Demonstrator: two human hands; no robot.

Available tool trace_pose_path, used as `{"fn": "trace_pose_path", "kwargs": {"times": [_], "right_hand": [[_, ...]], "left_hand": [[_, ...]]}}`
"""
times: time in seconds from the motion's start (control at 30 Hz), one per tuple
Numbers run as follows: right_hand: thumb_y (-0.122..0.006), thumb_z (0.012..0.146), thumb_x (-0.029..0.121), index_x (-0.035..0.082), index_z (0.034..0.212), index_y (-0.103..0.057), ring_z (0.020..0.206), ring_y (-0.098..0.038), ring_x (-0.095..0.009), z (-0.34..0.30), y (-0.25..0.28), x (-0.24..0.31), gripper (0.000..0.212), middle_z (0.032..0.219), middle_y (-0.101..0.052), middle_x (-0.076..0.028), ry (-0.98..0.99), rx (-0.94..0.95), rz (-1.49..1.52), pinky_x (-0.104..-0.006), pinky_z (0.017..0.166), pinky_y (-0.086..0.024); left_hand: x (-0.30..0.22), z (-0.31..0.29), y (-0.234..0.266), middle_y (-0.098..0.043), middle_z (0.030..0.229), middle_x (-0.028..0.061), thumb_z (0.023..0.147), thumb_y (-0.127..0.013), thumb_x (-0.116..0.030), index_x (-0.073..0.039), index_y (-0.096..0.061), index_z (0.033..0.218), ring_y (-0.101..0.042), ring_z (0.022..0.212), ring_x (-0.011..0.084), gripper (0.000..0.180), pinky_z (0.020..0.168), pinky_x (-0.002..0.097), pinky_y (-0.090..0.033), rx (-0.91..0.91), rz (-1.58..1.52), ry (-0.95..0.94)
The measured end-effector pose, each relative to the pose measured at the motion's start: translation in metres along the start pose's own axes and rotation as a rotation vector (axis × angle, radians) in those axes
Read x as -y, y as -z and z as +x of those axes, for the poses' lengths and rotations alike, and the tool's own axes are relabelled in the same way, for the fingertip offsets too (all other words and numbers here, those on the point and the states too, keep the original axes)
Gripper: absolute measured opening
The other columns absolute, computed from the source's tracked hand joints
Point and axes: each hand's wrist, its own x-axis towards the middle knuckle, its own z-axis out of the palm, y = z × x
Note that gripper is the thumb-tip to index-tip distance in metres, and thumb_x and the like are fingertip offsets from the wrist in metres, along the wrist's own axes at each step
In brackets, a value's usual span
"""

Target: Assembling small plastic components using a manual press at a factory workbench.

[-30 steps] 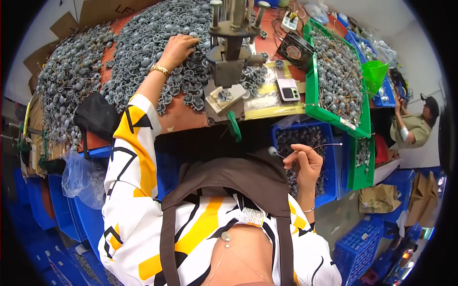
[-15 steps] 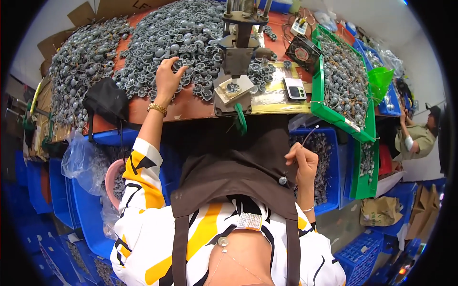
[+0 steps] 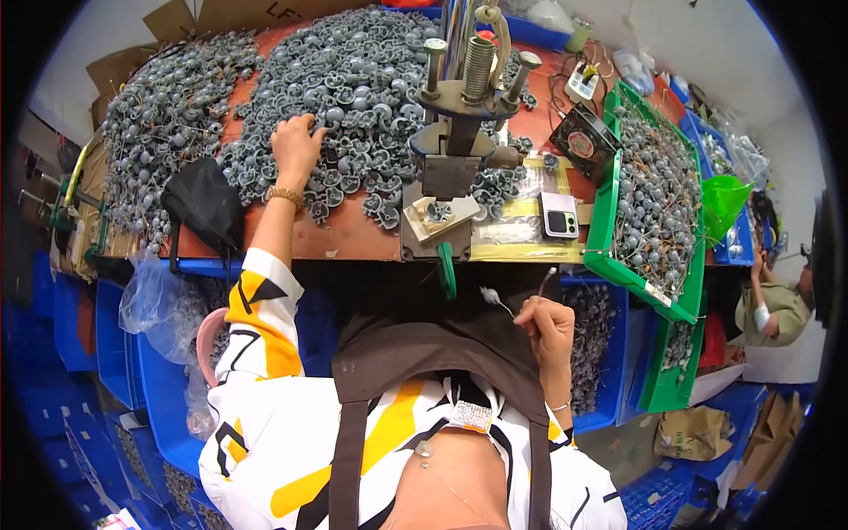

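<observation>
My left hand (image 3: 296,152), wearing a gold bracelet, is at the near side of a big pile of grey plastic shells (image 3: 362,97). Its fingers are curled down, and what lies under the tips is hidden. In front of the dark apron (image 3: 415,340), my right hand (image 3: 546,327) pinches a thin wire (image 3: 504,306). A small pale grey piece (image 3: 488,294) sits at one wire end, and a light tip (image 3: 552,271) shows above the fingers. Between the hands stands a press (image 3: 452,168), with a grey shell (image 3: 438,211) in the fixture block (image 3: 433,221) beneath it.
A black cloth bag (image 3: 205,208) lies by another pile of wired grey parts (image 3: 163,132). Right of the press are a phone (image 3: 559,215), a small fan (image 3: 583,140) and a green tray (image 3: 601,252) of wired parts. Blue bins (image 3: 163,389) stand below the table; a person (image 3: 776,305) works at far right.
My left hand has shifted left over the pile, its fingers now curled instead of spread. My right hand has moved slightly left and lower, and the wire's pale piece has swung up to the left.
</observation>
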Motion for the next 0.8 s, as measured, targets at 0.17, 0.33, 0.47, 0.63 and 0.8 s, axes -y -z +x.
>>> {"fn": "trace_pose_path", "kwargs": {"times": [0.17,0.33,0.47,0.63,0.8], "right_hand": [[-0.056,0.092,0.004,0.000,0.102,-0.070,0.052,-0.046,-0.003,0.022,-0.014,0.005,0.018,0.058,-0.051,0.002,-0.105,0.061,-0.240,-0.0194,0.047,-0.034],[-0.061,0.088,0.005,-0.001,0.093,-0.070,0.050,-0.047,-0.006,0.051,-0.037,0.007,0.012,0.058,-0.054,-0.001,0.062,0.020,-0.382,-0.0237,0.047,-0.036],[-0.064,0.085,0.005,-0.001,0.078,-0.068,0.047,-0.046,-0.008,0.065,-0.060,-0.005,0.010,0.059,-0.057,-0.006,0.301,0.040,-0.609,-0.0254,0.046,-0.035],[-0.068,0.080,0.005,0.000,0.064,-0.058,0.044,-0.046,-0.016,0.058,-0.081,-0.019,0.019,0.055,-0.051,-0.009,0.426,-0.064,-0.736,-0.0297,0.044,-0.034],[-0.068,0.077,0.003,0.002,0.061,-0.055,0.044,-0.047,-0.021,0.063,-0.077,-0.021,0.021,0.054,-0.048,-0.009,0.458,-0.045,-0.839,-0.0330,0.043,-0.035]], "left_hand": [[-0.003,-0.005,-0.012,-0.065,0.098,0.0089,0.080,-0.069,-0.019,-0.008,-0.068,0.095,-0.059,0.091,0.0295,0.019,0.081,0.0427,-0.046,-0.039,-0.071,-0.053],[-0.038,-0.038,0.031,-0.068,0.089,0.0101,0.081,-0.068,-0.013,-0.005,-0.068,0.099,-0.064,0.073,0.0262,0.019,0.070,0.0359,-0.050,-0.146,-0.468,0.102],[-0.100,-0.119,0.068,-0.061,0.088,-0.0002,0.081,-0.069,0.004,-0.002,-0.070,0.102,-0.059,0.075,0.0056,0.022,0.067,0.0194,-0.048,0.122,-0.959,0.005],[-0.133,-0.168,0.095,-0.059,0.108,0.0050,0.085,-0.066,0.002,0.005,-0.065,0.111,-0.064,0.083,0.0097,0.026,0.071,0.0205,-0.051,0.512,-1.542,0.351],[-0.142,-0.169,0.097,-0.060,0.110,0.0062,0.086,-0.063,0.005,0.004,-0.061,0.119,-0.065,0.089,0.0114,0.033,0.081,0.0233,-0.053,0.429,-1.517,0.362]]}}
